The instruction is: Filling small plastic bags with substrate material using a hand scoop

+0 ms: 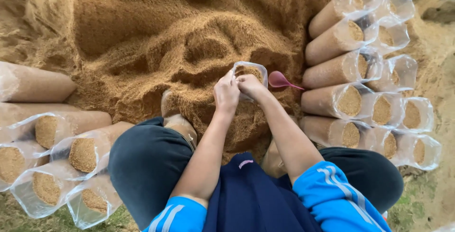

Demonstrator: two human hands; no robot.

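Observation:
A clear plastic bag (pixel 250 70) partly filled with brown sawdust stands upright in the big sawdust heap (pixel 156 47) in front of me. My left hand (pixel 226 92) and my right hand (pixel 250 85) are together at the bag's near rim, fingers closed on the plastic. A pink plastic scoop (pixel 280 81) lies on the sawdust just right of the bag, apart from both hands.
Several filled clear bags lie stacked on their sides at the right (pixel 353 66) and at the left (pixel 71 151), open ends showing sawdust. My knees in dark trousers (pixel 147 161) and my feet sit at the heap's near edge.

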